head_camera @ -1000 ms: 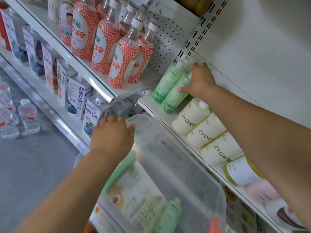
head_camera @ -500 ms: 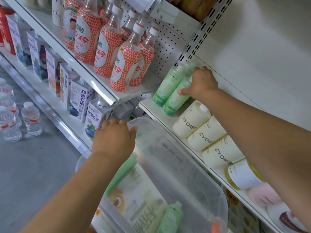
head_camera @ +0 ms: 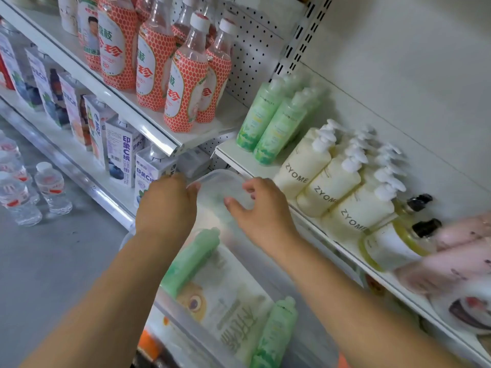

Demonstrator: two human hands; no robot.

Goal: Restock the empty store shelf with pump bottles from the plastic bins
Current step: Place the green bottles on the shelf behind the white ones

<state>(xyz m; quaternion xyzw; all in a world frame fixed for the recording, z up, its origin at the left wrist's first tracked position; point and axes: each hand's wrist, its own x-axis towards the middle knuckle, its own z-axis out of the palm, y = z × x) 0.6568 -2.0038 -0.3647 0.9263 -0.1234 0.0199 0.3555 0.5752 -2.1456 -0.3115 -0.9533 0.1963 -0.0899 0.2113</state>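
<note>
Two green pump bottles (head_camera: 268, 123) stand at the left end of the white shelf (head_camera: 240, 156), with more green ones behind them. Beside them are rows of cream ZYOME pump bottles (head_camera: 301, 168). Below the shelf is a clear plastic bin (head_camera: 225, 176); inside it lie one green bottle (head_camera: 190, 260) near the far end and another (head_camera: 276, 333) nearer me. My left hand (head_camera: 166, 205) grips the bin's far rim. My right hand (head_camera: 263, 208) hovers over the bin's far end, fingers relaxed, holding nothing.
A pale pack printed with a bear (head_camera: 225, 301) lies in the bin. Orange-sleeved drink bottles (head_camera: 151, 65) fill the upper left shelf, with cartons (head_camera: 122, 155) below. Water bottles (head_camera: 50, 187) stand on the floor. Yellow black-pump bottles (head_camera: 398, 243) and pink bottles (head_camera: 451, 261) stand further right.
My right hand has let go of the green bottle on the shelf and come down to the bin's far end. My left hand stays on the bin's rim.
</note>
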